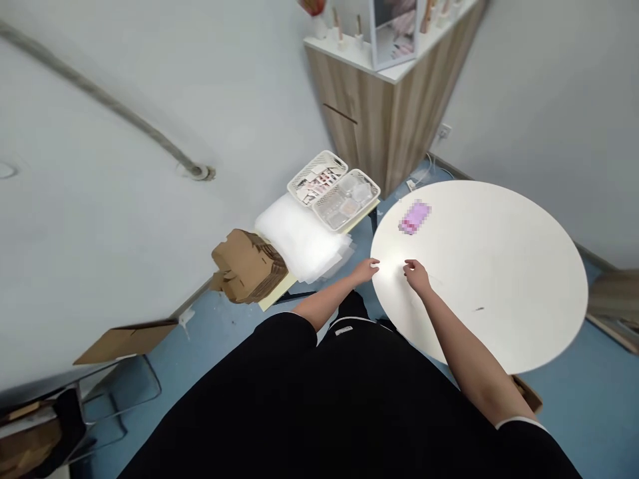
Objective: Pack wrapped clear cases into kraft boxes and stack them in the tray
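My left hand (pixel 365 271) is at the left edge of the round white table (pixel 499 266). Its fingers and thumb are loosely bent with a small gap between them, and I see nothing in it. Over the tabletop, just inside that edge, is my right hand (pixel 417 275). Its fingers are half curled and the thumb stands slightly apart, with no visible thing in the grip. Beyond my right hand a blurred-out purple phone-shaped thing (pixel 415 217) lies on the table. A small dark mark (pixel 479 309) shows on the white surface to the right.
Left of the table, a low stand carries two white baskets (pixel 324 211) of small packets and cards, white translucent sheets (pixel 299 236) and folded brown cardboard boxes (pixel 247 266). A wooden cabinet (pixel 367 113) with a mirror fills the corner. A metal-framed chair (pixel 152 379) stands lower left.
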The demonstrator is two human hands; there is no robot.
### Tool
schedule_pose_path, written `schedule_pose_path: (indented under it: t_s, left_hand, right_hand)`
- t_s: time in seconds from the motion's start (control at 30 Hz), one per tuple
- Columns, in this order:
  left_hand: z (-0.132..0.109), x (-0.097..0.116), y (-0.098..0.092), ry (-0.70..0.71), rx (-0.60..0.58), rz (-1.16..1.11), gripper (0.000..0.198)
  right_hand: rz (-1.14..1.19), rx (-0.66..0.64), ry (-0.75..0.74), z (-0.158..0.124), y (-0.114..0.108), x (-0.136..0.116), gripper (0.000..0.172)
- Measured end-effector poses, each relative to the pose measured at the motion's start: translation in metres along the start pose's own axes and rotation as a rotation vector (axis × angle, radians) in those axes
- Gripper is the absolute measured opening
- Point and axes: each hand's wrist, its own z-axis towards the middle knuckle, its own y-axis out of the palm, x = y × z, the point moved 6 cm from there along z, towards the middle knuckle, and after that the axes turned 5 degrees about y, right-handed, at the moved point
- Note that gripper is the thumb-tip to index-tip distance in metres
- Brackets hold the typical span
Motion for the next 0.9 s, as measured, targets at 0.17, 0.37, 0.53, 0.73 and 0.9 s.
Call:
schedule_pose_path:
  t_s: [0.17, 0.37, 0.53, 0.73, 0.9]
  left_hand:
    - [-0.003, -0.040, -0.126, -0.063, 0.284, -0.039, 0.027]
    - [0.036, -0.056, -0.263, -0.006, 0.420, 0.092, 0.030]
    - [0.089, -0.048, -0.342, 0.077, 0.355, 0.336, 0.037]
    - [0.148, -0.065, -0.381, 0.051, 0.209, 0.605, 0.052]
    - [0.158, -0.073, -0.383, 0.064, 0.184, 0.552, 0.061]
  right_hand:
    - [-0.010, -0.129, -0.113, 0.016, 0.077, -0.094, 0.034]
    - [-0.189, -0.179, -0.254, 0.042, 0.189, -0.218, 0.030]
    - [-0.274, -0.167, -0.348, 0.069, 0.247, -0.289, 0.034]
    - [-0.331, -0.115, -0.372, 0.109, 0.276, -0.326, 0.048]
    - [-0.277, -0.141, -0.332, 0.120, 0.288, -0.335, 0.042]
